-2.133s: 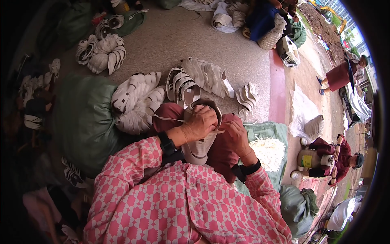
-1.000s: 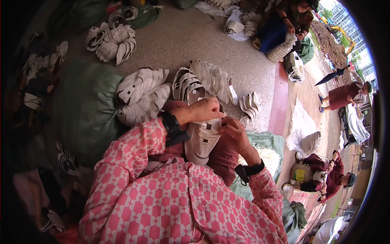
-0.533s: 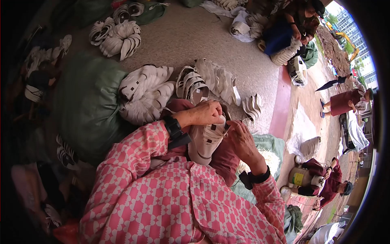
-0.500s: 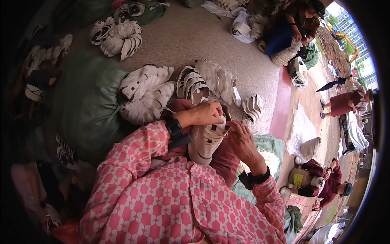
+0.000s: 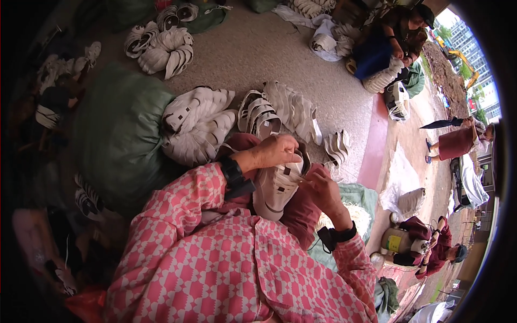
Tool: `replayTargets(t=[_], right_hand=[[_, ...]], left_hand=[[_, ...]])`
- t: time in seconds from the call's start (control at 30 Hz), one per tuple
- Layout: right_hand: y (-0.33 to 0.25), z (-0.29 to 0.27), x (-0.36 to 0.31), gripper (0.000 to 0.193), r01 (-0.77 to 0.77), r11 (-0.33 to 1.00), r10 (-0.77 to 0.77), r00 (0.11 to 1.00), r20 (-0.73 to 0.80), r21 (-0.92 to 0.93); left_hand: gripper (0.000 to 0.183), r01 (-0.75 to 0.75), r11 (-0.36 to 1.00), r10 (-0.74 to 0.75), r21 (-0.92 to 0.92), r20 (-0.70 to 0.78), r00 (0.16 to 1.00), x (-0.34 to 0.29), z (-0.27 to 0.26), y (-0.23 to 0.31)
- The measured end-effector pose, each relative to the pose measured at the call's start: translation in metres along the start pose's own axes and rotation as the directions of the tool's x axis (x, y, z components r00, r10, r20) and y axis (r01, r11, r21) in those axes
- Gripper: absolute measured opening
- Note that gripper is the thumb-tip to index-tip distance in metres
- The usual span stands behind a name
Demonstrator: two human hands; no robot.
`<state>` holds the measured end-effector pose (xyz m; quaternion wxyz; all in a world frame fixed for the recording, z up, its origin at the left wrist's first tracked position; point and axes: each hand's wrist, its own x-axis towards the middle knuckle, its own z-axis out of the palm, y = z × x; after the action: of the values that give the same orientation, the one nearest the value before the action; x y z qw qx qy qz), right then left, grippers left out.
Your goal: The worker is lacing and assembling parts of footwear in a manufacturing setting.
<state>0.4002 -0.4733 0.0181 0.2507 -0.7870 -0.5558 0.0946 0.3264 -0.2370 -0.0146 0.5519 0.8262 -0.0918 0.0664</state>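
Note:
A beige and white shoe upper (image 5: 269,196) with small dark patches lies across my lap, toe toward me. At its opening, my left hand (image 5: 276,151) is closed on the upper's edge, thumb on top. To the right of the lacing rows, my right hand (image 5: 323,188) is closed in a pinch on a thin pale shoelace (image 5: 302,180) that runs to the upper. Its fingertips stand slightly apart from the upper. The lace's far end is hidden. Just beyond my knees are dark-lined shoe uppers (image 5: 259,116) nested in a row.
A big green sack (image 5: 121,140) stands at my left, beside heaped white uppers (image 5: 196,121). More stacked uppers (image 5: 293,107) lie ahead. Pale laces (image 5: 358,215) rest on green sacking at my right. Co-workers sit at the far right (image 5: 398,48) and near right (image 5: 444,242).
My right hand has pulled slightly away from the upper, with the lace now stretched between them. My left hand stays at the opening. The whole view has shifted a little.

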Motion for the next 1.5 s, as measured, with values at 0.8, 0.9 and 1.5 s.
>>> replayTargets(t=[0.8, 0.9, 1.5], right_hand=[[-0.011, 0.014, 0.041, 0.007, -0.179, 0.658, 0.278, 0.961, -0.015, 0.731], [0.000, -0.003, 0.023, 0.004, -0.304, 0.197, 0.372, 0.903, 0.216, 0.932], [0.056, -0.022, -0.092, 0.023, -0.666, 0.458, 0.835, 0.550, -0.028, 0.589]], left_hand=[[0.022, -0.208, 0.471, -0.522, -0.857, -0.462, 0.717, -0.135, -0.091, 0.055], [0.024, -0.291, 0.622, -0.445, -0.727, -0.634, 0.632, -0.156, -0.119, 0.076], [0.027, 0.414, 0.840, -0.530, -0.351, -0.370, 0.763, -0.128, -0.094, 0.058]])
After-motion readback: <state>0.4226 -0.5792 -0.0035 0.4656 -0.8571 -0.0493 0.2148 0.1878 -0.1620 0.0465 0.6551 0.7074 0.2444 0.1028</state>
